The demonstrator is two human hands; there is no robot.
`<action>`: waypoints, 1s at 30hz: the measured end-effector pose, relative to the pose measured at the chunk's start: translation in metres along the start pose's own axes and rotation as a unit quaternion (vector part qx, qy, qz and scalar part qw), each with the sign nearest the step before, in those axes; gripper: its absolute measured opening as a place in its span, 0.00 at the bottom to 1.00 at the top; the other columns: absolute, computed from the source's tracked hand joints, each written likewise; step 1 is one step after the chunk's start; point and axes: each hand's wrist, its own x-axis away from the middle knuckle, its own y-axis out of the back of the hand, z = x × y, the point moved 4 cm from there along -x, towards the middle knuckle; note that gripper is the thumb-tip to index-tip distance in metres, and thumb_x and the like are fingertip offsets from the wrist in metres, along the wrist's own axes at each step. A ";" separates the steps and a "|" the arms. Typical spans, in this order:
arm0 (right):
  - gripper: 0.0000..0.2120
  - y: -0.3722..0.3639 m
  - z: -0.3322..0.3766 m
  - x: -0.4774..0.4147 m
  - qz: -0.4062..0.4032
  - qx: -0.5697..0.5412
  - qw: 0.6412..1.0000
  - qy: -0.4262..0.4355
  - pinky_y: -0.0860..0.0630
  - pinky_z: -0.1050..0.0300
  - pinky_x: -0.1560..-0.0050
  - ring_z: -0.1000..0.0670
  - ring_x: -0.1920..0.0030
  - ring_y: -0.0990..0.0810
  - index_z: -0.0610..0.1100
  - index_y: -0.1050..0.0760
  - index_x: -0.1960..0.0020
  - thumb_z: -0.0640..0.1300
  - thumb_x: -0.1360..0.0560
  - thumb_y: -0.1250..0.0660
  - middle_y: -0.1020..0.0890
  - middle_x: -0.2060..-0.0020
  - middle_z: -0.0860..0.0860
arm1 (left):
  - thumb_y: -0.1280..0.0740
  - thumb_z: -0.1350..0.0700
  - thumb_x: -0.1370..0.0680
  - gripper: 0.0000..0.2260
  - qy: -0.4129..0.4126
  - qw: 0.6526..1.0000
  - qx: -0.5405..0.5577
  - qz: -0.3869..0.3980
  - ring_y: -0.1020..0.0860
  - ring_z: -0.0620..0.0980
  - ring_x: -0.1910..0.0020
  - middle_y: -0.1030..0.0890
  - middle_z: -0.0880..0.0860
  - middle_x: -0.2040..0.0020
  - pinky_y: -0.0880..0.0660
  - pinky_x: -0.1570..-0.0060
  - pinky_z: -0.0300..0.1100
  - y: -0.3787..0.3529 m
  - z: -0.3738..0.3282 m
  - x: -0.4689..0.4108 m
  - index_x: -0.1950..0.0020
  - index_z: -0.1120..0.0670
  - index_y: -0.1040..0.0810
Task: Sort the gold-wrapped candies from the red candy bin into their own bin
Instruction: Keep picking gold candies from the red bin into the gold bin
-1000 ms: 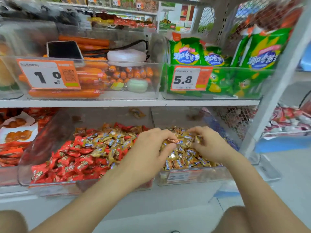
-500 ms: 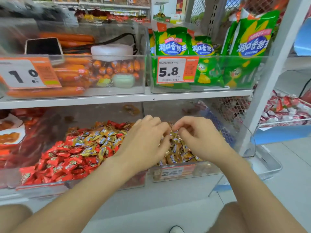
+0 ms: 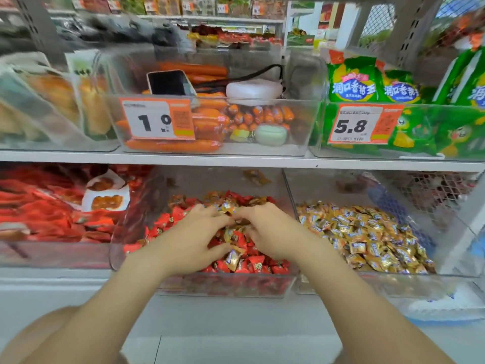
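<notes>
A clear bin of red candies [image 3: 225, 287] sits on the lower shelf with gold-wrapped candies [image 3: 232, 254] mixed into the pile. To its right stands a clear bin [image 3: 451, 258] full of gold-wrapped candies. Both my hands are down in the red bin, close together. My left hand [image 3: 191, 240] and my right hand [image 3: 270, 232] curl their fingers around a cluster of gold candies between them. The fingertips are buried among the wrappers.
The upper shelf [image 3: 236, 161] overhangs the bins, carrying a clear bin of orange sausages with a phone [image 3: 169, 82] and a white case in it, and green snack bags [image 3: 367, 88] at right. Red packets [image 3: 47, 214] fill the left bin.
Both hands have moved left from the gold candy bin into the red candy bin, and now gather gold wrappers there. The view has shifted left too.
</notes>
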 end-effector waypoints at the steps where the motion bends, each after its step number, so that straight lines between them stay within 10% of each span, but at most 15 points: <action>1: 0.24 0.002 -0.002 -0.003 0.000 -0.002 1.000 -0.006 0.19 0.43 0.43 0.42 0.43 0.18 0.58 0.25 0.30 0.37 0.21 0.35 0.17 0.43 0.47 | 0.36 0.41 0.18 0.24 0.001 1.000 -0.004 0.008 0.36 0.47 0.44 0.31 0.42 0.42 0.32 0.38 0.44 -0.002 -0.001 -0.003 0.22 0.42 0.31; 4: 0.23 0.014 -0.005 -0.005 -0.034 -0.010 0.999 -0.020 0.25 0.53 0.37 0.46 0.36 0.23 0.53 0.22 0.30 0.37 0.22 0.35 0.20 0.39 0.48 | 0.41 0.47 0.20 0.25 0.008 0.999 -0.020 0.033 0.33 0.52 0.45 0.31 0.44 0.46 0.29 0.39 0.48 -0.005 -0.004 -0.011 0.22 0.44 0.32; 12: 0.08 0.031 0.009 0.011 -0.084 -0.093 0.992 -0.007 0.31 0.66 0.61 0.60 0.61 0.23 0.55 0.17 0.52 0.44 0.23 0.33 0.23 0.55 0.57 | 0.31 0.54 0.18 0.11 0.014 0.997 0.069 0.023 0.23 0.44 0.57 0.21 0.47 0.55 0.25 0.52 0.46 0.003 0.008 -0.024 0.35 0.45 0.19; 15: 0.07 0.012 0.020 0.013 -0.005 -0.052 0.998 0.031 0.25 0.63 0.55 0.62 0.57 0.21 0.55 0.16 0.51 0.56 0.26 0.26 0.17 0.58 0.59 | 0.28 0.51 0.19 0.06 0.031 0.992 0.118 -0.025 0.24 0.41 0.66 0.20 0.46 0.65 0.30 0.63 0.34 0.018 0.018 -0.014 0.44 0.42 0.14; 18: 0.05 0.009 0.015 0.009 0.015 -0.027 0.999 0.023 0.20 0.54 0.53 0.59 0.59 0.19 0.52 0.14 0.57 0.48 0.23 0.28 0.16 0.63 0.59 | 0.31 0.54 0.17 0.07 0.060 0.985 0.144 -0.069 0.20 0.40 0.58 0.16 0.44 0.53 0.22 0.53 0.41 0.025 0.024 -0.007 0.49 0.42 0.16; 21: 0.07 0.018 -0.005 0.010 -0.011 0.020 0.999 -0.029 0.22 0.54 0.47 0.55 0.51 0.23 0.54 0.16 0.48 0.44 0.23 0.29 0.19 0.58 0.60 | 0.39 0.61 0.14 0.14 0.081 0.979 0.177 -0.064 0.24 0.34 0.63 0.22 0.44 0.40 0.29 0.61 0.33 0.026 0.025 -0.002 0.44 0.42 0.20; 24: 0.17 0.019 -0.008 0.014 -0.019 0.076 0.996 -0.036 0.23 0.51 0.41 0.49 0.44 0.24 0.56 0.17 0.42 0.42 0.27 0.32 0.20 0.52 0.58 | 0.45 0.65 0.15 0.19 0.096 0.970 0.217 -0.046 0.25 0.43 0.69 0.26 0.46 0.40 0.25 0.66 0.45 0.026 0.025 -0.001 0.46 0.44 0.20; 30: 0.12 0.009 0.033 0.011 -0.005 0.019 0.999 0.036 0.24 0.56 0.58 0.58 0.61 0.24 0.53 0.16 0.52 0.58 0.30 0.23 0.20 0.63 0.58 | 0.40 0.55 0.17 0.10 0.076 0.972 0.198 -0.096 0.24 0.42 0.62 0.20 0.48 0.55 0.28 0.58 0.46 0.032 0.021 -0.007 0.53 0.47 0.21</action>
